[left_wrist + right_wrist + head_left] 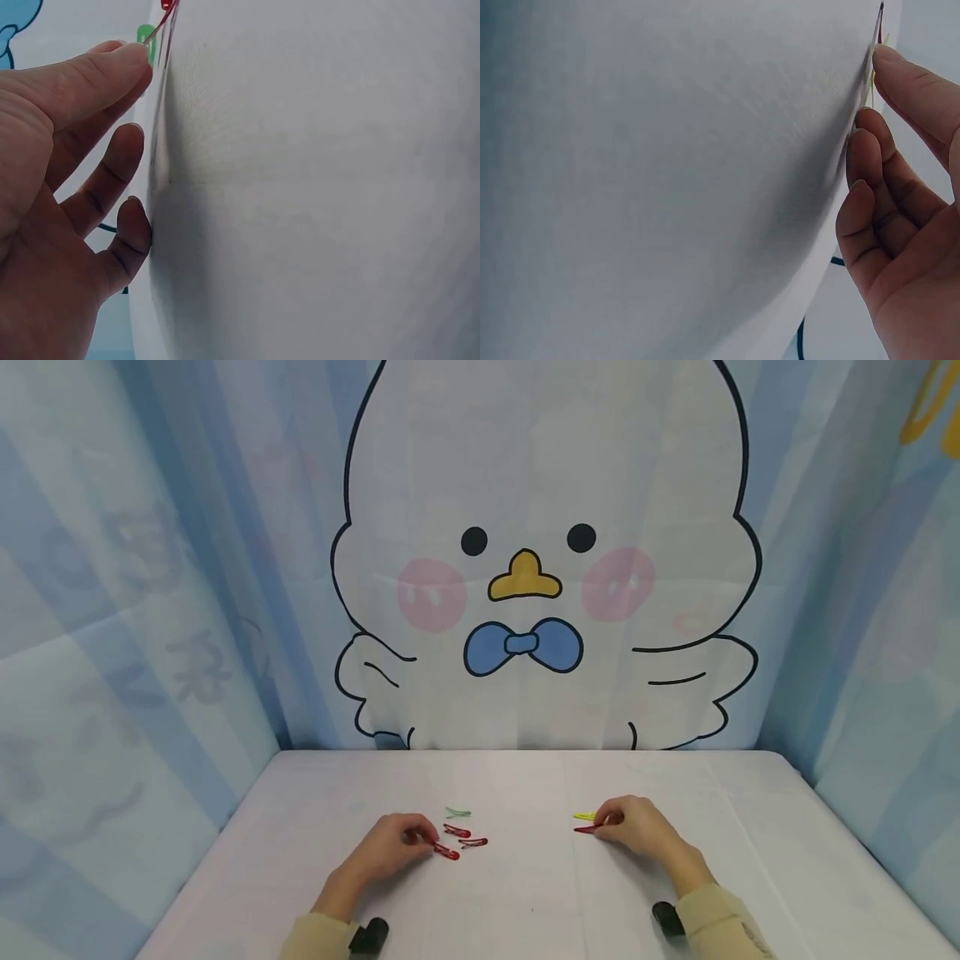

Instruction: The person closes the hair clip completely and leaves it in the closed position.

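My left hand (392, 845) pinches a red snap hair clip (447, 852) between thumb and forefinger, low over the white table. Its other fingers are loosely bent in the left wrist view. Just beyond lie two more red hair clips (457, 832) (474, 842), with a green hair clip (458, 813) behind them. On the other side, my right hand (639, 828) pinches the end of a red hair clip (587, 830) at the table surface. A yellow hair clip (583, 816) lies right behind that one, partly hidden by the fingers.
The white table (525, 902) has its far edge against a curtain (525, 710) printed with a cartoon bird. Blue patterned curtains hang on both sides. Black wrist devices (369, 937) show beside both beige sleeves (720, 922).
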Motion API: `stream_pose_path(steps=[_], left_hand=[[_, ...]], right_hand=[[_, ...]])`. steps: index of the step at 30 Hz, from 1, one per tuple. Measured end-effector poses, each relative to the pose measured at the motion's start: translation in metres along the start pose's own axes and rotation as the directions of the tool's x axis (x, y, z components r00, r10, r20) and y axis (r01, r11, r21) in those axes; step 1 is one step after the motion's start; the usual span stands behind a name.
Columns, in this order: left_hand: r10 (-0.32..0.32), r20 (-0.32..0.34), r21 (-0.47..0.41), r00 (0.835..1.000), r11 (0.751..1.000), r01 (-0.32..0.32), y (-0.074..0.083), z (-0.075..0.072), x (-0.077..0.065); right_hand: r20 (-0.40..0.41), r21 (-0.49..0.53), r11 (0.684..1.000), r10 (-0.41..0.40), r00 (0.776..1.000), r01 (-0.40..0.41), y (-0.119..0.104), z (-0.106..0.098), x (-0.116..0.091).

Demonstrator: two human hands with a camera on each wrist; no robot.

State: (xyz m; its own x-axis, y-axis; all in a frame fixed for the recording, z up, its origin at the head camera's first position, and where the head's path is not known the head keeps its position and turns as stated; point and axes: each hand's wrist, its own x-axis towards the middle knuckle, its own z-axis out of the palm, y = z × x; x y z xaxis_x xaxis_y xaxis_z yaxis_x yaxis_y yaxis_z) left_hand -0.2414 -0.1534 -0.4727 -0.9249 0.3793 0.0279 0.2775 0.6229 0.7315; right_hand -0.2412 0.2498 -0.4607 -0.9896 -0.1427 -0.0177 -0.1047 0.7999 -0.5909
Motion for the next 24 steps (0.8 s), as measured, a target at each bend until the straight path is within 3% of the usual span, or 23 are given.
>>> stream_pose_path(steps=[16, 24], left_hand=[[-0.005, -0.003, 0.032, 1.000, 0.999, 0.005, 0.0008, 0.0022, -0.0006], [-0.007, -0.018, -0.011, 1.000, 1.000, 0.007, -0.0011, 0.0024, -0.0017]], right_hand=[[0.011, -0.002, 1.000, 0.024, 1.000, -0.024, 0.0014, 0.0027, 0.0006], [0.019, 0.019, 0.998, 0.062, 0.998, -0.062, 0.0050, -0.0012, -0.0025]])
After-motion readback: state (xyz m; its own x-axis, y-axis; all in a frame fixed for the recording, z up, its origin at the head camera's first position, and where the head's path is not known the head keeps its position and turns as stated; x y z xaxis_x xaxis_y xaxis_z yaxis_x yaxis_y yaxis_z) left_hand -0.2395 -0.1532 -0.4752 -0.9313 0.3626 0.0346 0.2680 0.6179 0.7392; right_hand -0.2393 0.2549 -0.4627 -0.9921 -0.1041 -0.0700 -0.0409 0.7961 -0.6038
